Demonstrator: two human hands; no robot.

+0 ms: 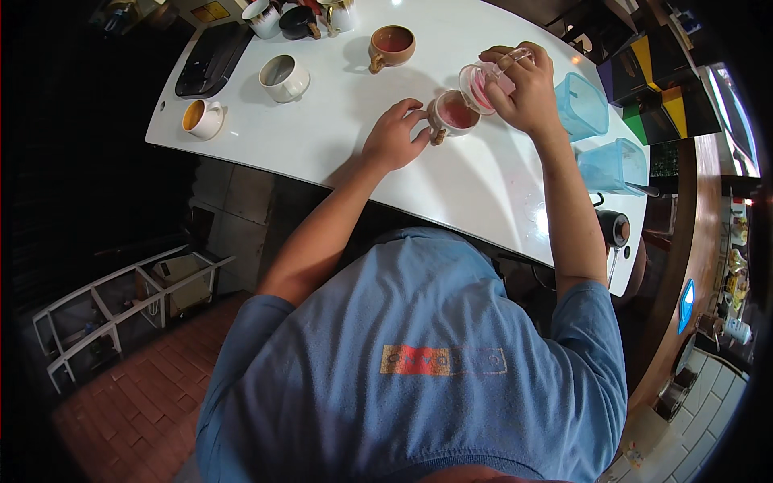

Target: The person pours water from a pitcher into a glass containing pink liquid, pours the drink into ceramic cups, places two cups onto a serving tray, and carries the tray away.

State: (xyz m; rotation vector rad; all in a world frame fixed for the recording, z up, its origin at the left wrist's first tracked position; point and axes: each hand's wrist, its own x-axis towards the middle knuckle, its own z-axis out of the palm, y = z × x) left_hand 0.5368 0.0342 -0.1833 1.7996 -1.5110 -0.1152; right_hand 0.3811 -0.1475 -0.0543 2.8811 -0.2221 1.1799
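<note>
My right hand (523, 87) grips the handle of a clear glass jug (477, 87) with pink-red liquid in it. The jug leans to the left, its mouth close above a small white cup (456, 115) that holds reddish liquid. That cup stands on the white table and has a brown, twig-like handle (438, 138) pointing toward me. On the cup's left side is my left hand (396, 135), its fingers apart and curved toward the rim; whether the fingertips touch it I cannot tell. Just beyond sits a brown cup (393, 46) with similar liquid.
Left on the white table (322, 133) stand a white pot-like cup (283, 78), a mug with an orange inside (203, 119) and a black tray-like object (213, 60). More mugs (262, 18) are at the back. Two light-blue containers (583, 109) and a black-handled vessel (613, 229) line the right.
</note>
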